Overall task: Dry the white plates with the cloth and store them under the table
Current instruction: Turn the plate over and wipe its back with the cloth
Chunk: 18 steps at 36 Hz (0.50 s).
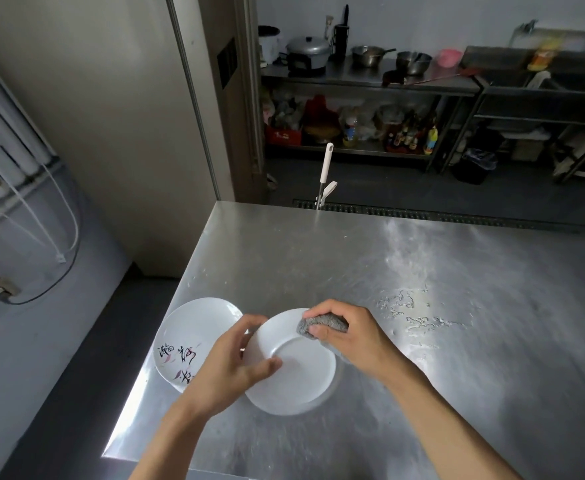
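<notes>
One patterned plate [194,329], one plain plate [298,382] gripped by left hand [228,367]; right hand [351,336] clutches one cloth [320,323].

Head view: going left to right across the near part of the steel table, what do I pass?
plate with painted characters → left hand → plain white plate → right hand, gripping the grey cloth → water drops

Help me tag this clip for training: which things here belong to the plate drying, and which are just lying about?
In the job: plain plate, gripped by the left hand; cloth, gripped by the right hand; patterned plate, on the table.
Lying about: white handle beyond the table; pots and bottles on the far shelves; black bin.
</notes>
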Available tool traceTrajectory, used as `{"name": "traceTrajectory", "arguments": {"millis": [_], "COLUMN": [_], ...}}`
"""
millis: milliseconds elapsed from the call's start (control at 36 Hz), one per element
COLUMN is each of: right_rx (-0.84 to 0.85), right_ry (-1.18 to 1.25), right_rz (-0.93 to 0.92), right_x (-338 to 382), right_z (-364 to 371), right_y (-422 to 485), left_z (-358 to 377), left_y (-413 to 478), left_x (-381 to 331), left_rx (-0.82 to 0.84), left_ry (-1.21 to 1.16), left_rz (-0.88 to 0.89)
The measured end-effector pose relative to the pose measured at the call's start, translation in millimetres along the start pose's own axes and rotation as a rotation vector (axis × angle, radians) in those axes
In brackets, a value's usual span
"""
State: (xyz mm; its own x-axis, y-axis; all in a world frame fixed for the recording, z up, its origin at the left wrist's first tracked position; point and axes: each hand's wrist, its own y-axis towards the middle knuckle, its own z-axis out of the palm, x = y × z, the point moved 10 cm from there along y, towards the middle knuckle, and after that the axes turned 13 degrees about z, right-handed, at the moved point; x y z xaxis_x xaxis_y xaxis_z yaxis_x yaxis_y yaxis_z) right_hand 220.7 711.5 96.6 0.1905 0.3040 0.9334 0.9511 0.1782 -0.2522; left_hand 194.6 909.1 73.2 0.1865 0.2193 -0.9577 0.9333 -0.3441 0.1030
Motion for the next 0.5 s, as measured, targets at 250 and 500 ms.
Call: {"name": "traceTrajectory", "arguments": {"millis": [250, 500], "right_rx": [-0.019, -0.051], "right_ry": [-0.023, 0.047], "right_rz": [-0.015, -0.034], "right_x": [-1.1, 8.8], "right_z": [-10.7, -6.0], "right_y": [-4.9, -6.3], "left_z": [-5.5, 2.2], "left_y": [5.4, -1.3], "left_x": [-6.8, 0.4], "left_rx": [0.04, -0.097], "left_ry": [0.02, -0.188], "left_rz": [0.038, -0.027]}}
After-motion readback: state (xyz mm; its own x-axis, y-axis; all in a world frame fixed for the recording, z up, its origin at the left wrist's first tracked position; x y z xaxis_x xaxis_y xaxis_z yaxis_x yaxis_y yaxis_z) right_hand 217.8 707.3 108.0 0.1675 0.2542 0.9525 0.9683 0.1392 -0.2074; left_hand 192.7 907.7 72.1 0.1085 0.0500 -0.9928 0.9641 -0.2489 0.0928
